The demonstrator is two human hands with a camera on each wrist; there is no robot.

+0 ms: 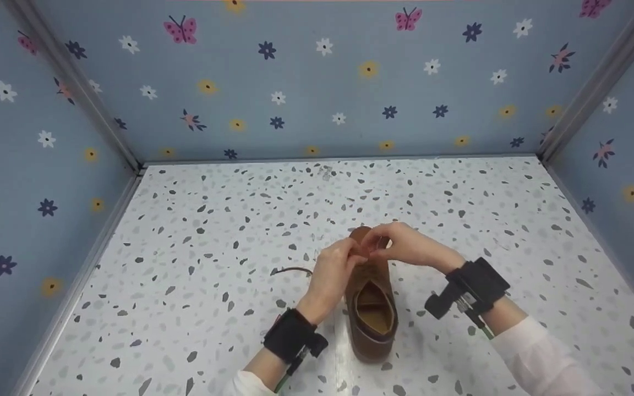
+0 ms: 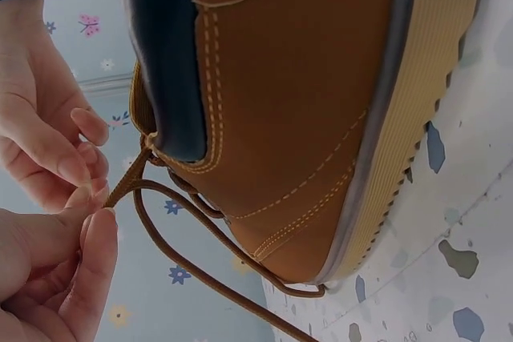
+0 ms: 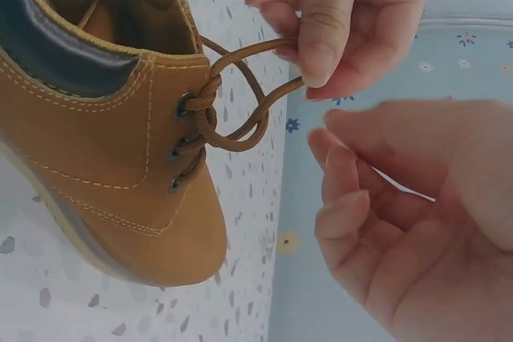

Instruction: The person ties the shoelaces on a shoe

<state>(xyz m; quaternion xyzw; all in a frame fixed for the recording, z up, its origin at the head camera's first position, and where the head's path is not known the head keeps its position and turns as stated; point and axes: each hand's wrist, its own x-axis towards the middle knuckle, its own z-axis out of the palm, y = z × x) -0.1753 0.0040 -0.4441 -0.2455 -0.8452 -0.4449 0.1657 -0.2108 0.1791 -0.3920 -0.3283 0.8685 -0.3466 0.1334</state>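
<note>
A brown lace-up shoe (image 1: 372, 344) with a dark padded collar stands on the speckled surface, toe pointing away. My left hand (image 1: 331, 272) pinches a bent brown shoelace (image 3: 272, 44) between thumb and fingers, above the shoe's eyelets. The lace makes a loose loop beside the tongue, seen in the right wrist view. Close by, my right hand (image 1: 410, 245) has its fingers loosely bent, thumb near the index finger, with no lace visible between them. Its fingertips lie very near those of my left hand in the left wrist view.
A free lace end (image 1: 294, 269) lies on the speckled surface (image 1: 212, 220) left of the shoe. Blue panels (image 1: 317, 82) printed with flowers and butterflies rise at the back and both sides. Black camera straps (image 1: 479, 286) circle both wrists.
</note>
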